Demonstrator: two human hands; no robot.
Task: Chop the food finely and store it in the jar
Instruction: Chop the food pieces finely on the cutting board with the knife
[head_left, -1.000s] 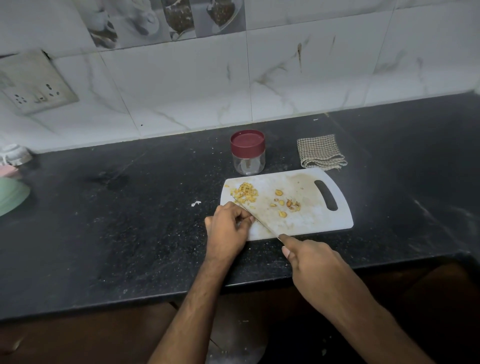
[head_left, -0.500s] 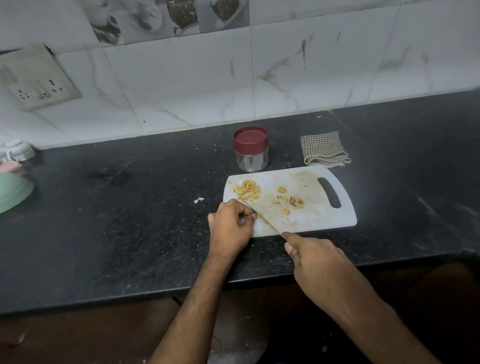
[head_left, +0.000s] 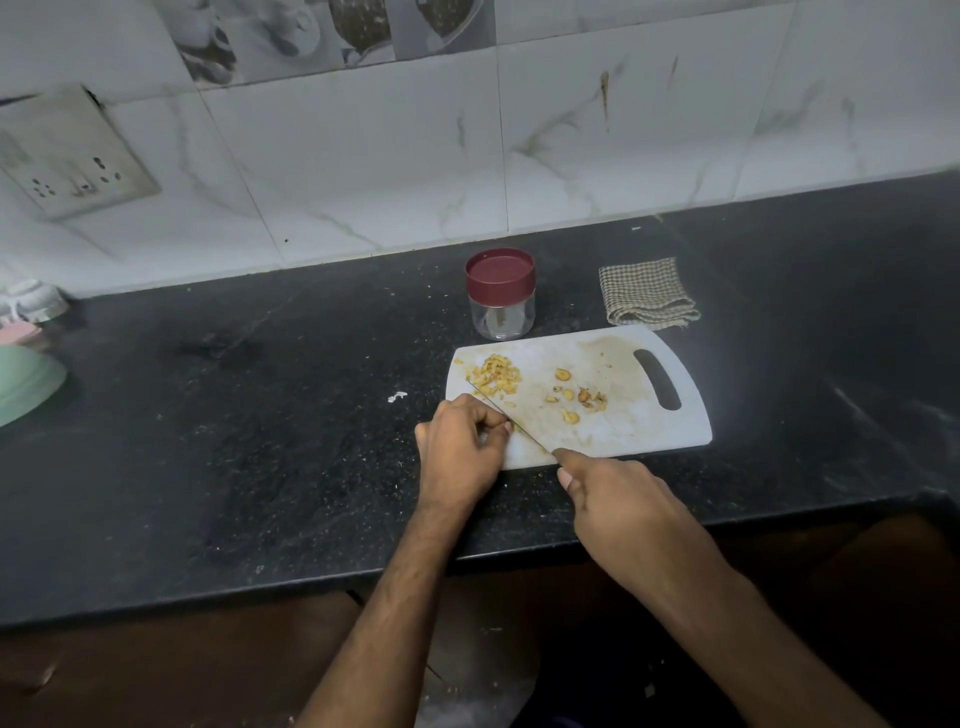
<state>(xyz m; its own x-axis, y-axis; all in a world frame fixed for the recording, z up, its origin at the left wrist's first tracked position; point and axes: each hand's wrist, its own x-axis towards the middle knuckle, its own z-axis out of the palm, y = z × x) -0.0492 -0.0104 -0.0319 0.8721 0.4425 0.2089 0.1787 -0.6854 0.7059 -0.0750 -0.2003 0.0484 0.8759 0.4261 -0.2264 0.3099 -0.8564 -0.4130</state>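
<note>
My right hand (head_left: 618, 499) grips the knife (head_left: 511, 423), blade across the cutting board's (head_left: 623, 436) near-left corner. Left hand (head_left: 462, 447) is curled there, pinching something too small to tell. Chopped food (head_left: 493, 376) sits far-left on the board, lidded jar (head_left: 500, 293) just behind it.

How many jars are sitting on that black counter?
1. The jar, clear with a dark red lid on it, stands just behind the left end of the white cutting board, left of the folded checked cloth. No other jar shows in this view.
</note>
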